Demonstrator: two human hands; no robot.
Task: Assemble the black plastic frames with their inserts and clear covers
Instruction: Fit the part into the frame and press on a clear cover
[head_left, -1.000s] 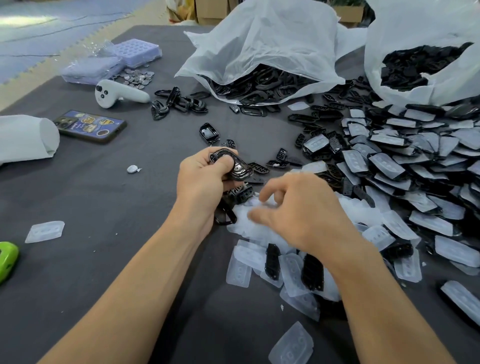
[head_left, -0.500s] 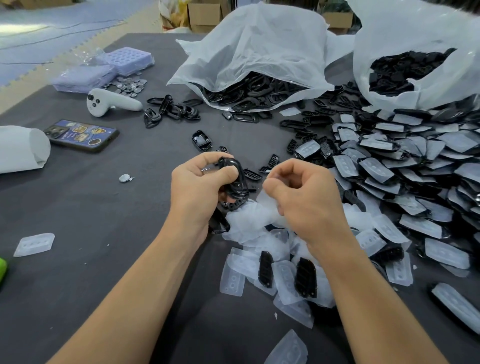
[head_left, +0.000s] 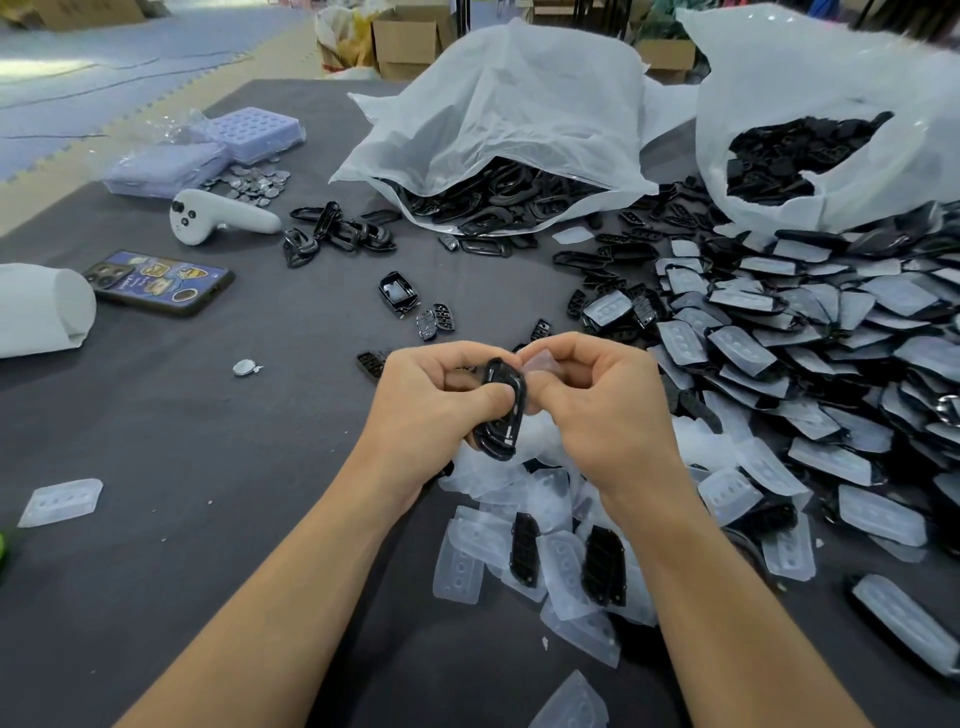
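Head view: I see the left hand (head_left: 431, 400) gripping a black frame (head_left: 501, 410). The right hand (head_left: 597, 410) pinches a clear cover (head_left: 543, 364) (translucent) at the frame's one o'clock.

A dark desk (head_left: 208, 519) carries a phone (head_left: 158, 283) and controller (head_left: 218, 215) left beyond the fingers (head_left: 457, 364), bags (head_left: 498, 130) behind them, heaped frames (head_left: 805, 338) to their right.

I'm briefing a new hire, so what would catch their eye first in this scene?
Dead centre, the left hand grips a black frame while the right hand pinches a clear cover beside it. To the right sprawls a big heap of covered frames; behind it, two white bags hold black parts.
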